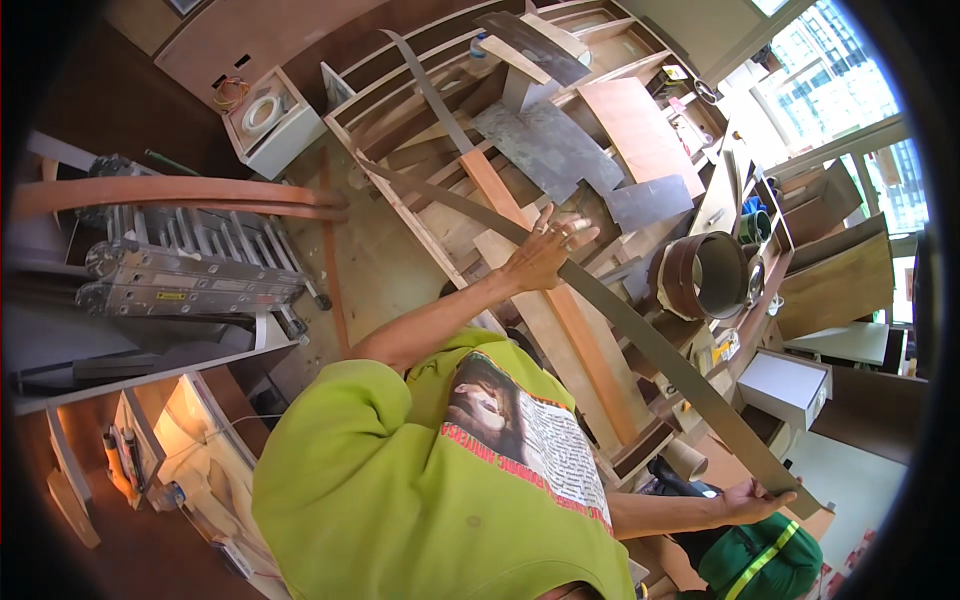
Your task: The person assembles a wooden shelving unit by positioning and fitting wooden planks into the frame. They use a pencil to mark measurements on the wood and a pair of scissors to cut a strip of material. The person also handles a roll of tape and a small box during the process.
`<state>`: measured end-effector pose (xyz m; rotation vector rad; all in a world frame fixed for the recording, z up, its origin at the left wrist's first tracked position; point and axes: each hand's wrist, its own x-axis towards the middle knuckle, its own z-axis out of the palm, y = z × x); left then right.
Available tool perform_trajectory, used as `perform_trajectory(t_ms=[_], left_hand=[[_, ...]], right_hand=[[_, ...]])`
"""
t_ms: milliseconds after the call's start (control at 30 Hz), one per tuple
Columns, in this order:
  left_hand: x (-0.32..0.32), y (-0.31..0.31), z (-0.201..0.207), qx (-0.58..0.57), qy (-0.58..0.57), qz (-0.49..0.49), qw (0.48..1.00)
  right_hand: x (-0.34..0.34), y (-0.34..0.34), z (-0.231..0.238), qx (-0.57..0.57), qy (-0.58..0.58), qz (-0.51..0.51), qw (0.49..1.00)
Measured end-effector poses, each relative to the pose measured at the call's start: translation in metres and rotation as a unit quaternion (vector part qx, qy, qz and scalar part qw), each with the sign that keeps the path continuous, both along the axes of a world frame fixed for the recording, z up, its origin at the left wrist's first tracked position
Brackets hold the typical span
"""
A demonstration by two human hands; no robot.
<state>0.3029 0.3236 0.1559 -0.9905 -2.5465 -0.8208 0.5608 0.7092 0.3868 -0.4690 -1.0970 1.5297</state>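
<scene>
A long, thin grey-brown strip (660, 345) runs slantwise across the view in front of my chest. My left hand (545, 252) is around the strip partway along it, fingers loosely bent over it. Near the strip's lower right end, my right hand (757, 501) grips it by the edge, fingertips showing on the strip. Beyond my left hand the strip carries on to the upper left. Behind it lies a reddish-brown board (575, 325) on a pale plank.
A wooden frame workbench (430, 235) holds dark sheets (550, 145), a pinkish panel (640, 130) and a round brown drum (705, 275). On the left a folded aluminium ladder (200, 270) lies under bent reddish strips (180, 195). A dark green bag (765, 560) sits at lower right.
</scene>
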Motion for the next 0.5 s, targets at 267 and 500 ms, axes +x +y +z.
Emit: perform_trajectory(t_ms=[267, 500], left_hand=[[-0.026, -0.011, 0.018, 0.035, -0.096, -0.135, 0.986], [-0.070, 0.000, 0.050, -0.039, -0.161, -0.228, 0.959]], right_hand=[[-0.003, 0.046, -0.087, 0.060, 0.054, 0.072, 0.994], [-0.116, -0.140, -0.300, -0.033, -0.423, 0.391, 0.817]])
